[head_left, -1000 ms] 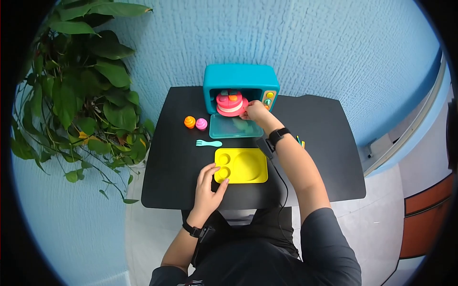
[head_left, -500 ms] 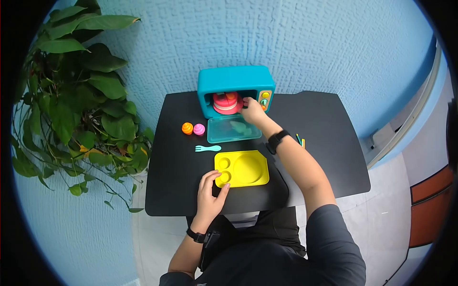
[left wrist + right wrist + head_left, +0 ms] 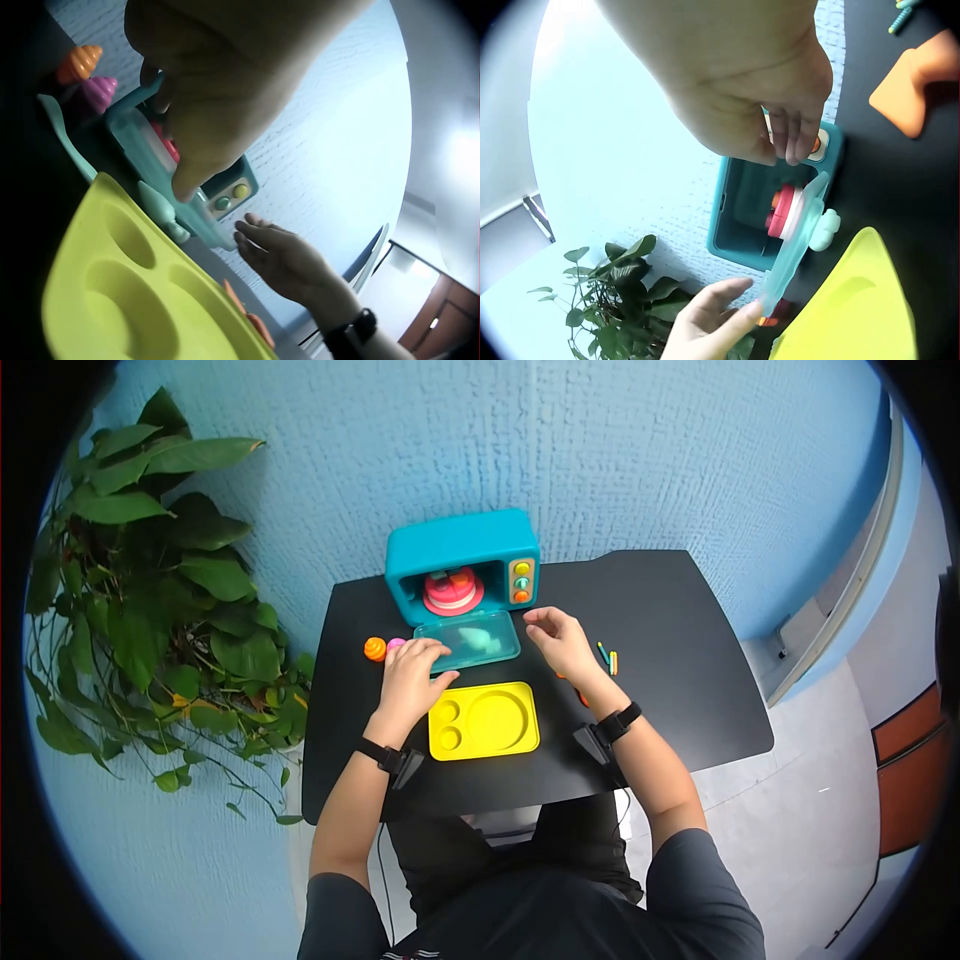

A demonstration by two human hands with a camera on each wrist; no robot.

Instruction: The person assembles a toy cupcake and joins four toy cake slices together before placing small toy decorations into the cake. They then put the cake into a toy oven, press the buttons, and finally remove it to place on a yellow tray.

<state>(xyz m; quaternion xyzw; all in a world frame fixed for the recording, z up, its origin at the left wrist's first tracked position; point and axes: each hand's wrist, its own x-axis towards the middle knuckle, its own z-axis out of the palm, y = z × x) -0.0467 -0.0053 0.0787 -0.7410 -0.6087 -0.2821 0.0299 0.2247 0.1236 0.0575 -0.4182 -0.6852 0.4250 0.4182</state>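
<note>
A teal toy oven (image 3: pixel 520 530) stands at the back of the black table, its see-through door (image 3: pixel 495 650) folded down in front. Inside sits a pink-and-white toy cake (image 3: pixel 452 596). My left hand (image 3: pixel 410 678), fingers spread, is at the door's left edge and covers part of a pink toy cupcake (image 3: pixel 395 644). Its thumb overlaps the door in the right wrist view. My right hand (image 3: pixel 562 645) is off the door's right end, fingers loosely bent and holding nothing. A pale mint rounded shape (image 3: pixel 825 230) shows at the door's outer face.
A yellow tray (image 3: pixel 434 735) with round hollows lies in front of the door. An orange toy cupcake (image 3: pixel 375 649) sits at left. A mint fork (image 3: pixel 64 139) lies beside the tray. Orange pieces (image 3: pixel 907 90) lie by my right wrist, with small coloured sticks (image 3: pixel 613 662) beyond. Leafy plants (image 3: pixel 180 600) hang at left.
My right hand has let go of the cake, now inside the oven, and drawn out to the right. My left hand has left the tray and moved forward to the door's left edge.
</note>
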